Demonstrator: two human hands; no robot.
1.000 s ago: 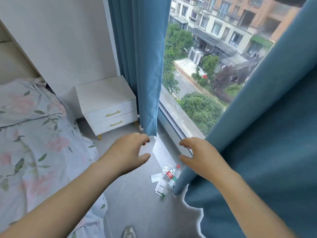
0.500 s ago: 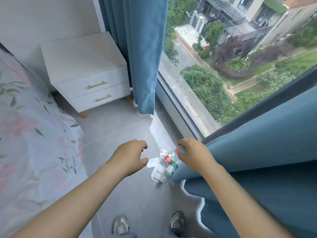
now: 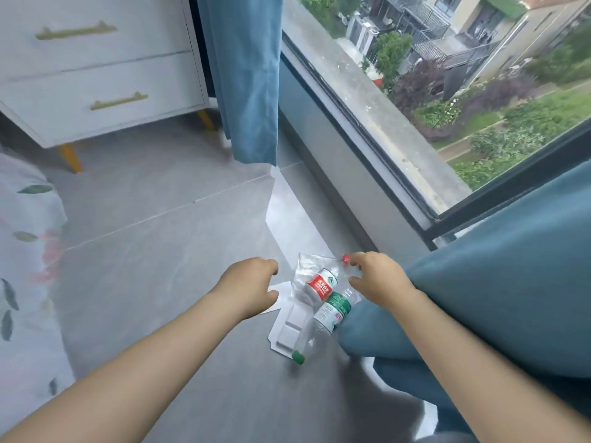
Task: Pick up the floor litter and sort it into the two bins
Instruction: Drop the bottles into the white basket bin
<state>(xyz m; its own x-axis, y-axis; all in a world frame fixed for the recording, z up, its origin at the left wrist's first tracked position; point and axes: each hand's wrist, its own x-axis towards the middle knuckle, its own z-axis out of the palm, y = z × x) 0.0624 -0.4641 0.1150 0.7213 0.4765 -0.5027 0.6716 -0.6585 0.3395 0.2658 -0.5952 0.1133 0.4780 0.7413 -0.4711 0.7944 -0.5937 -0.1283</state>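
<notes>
A small pile of litter lies on the grey floor by the window. In it are a crushed clear bottle with a red label [image 3: 320,285] and red cap, a clear bottle with a green label [image 3: 332,311] and green cap, a white plastic tray [image 3: 285,334], a white paper scrap [image 3: 282,287] and clear crumpled plastic [image 3: 307,262]. My left hand [image 3: 252,282] hovers just left of the pile, fingers loosely curled, holding nothing. My right hand [image 3: 377,279] is at the pile's right side, its fingertips by the red cap, holding nothing. No bin is in view.
A blue curtain [image 3: 479,298] bunches on the floor right of the litter, touching the green-label bottle. Another curtain panel [image 3: 249,78] hangs at the back beside a white nightstand [image 3: 96,75]. The window wall [image 3: 335,161] runs along the right; a floral bedspread [image 3: 22,251] is at left.
The view has tilted down and closed in on the floor. Both hands have dropped to the litter pile, and the right hand now reaches the red cap.
</notes>
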